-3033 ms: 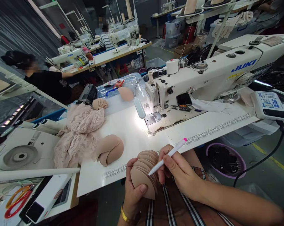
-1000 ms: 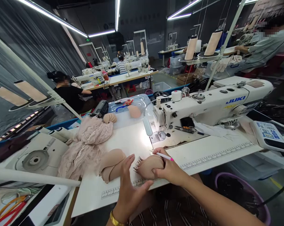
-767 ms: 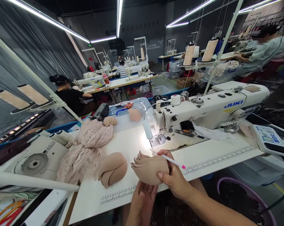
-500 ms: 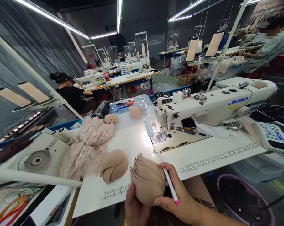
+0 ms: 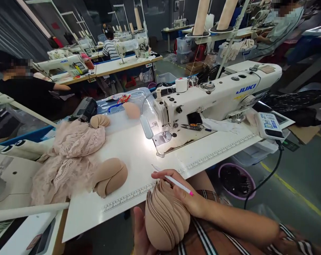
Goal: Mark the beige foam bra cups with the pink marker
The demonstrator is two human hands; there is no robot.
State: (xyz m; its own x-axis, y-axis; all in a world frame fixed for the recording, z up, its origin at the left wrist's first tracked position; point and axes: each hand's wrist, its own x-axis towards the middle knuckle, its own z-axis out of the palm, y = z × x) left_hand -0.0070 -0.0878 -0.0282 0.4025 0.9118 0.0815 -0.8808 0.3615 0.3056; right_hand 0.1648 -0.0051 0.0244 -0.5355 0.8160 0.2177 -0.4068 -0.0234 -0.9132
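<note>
While lamp-lit, white sewing table [image 5: 139, 152] among workstations.

A white sewing machine [image 5: 216, 97] stands along the tabletop's [image 5: 128, 152] far right edge, scissors [image 5: 191, 126] lying on its bed. A control panel [image 5: 269, 125] sits at the right corner. Pink lace [image 5: 67, 156] is heaped at the left edge, a few loose pads [image 5: 110, 176] touching it on the near side. A clear tray [image 5: 123, 106] lies at the far edge. A purple bin [image 5: 236, 179] stands on the floor below.
</note>
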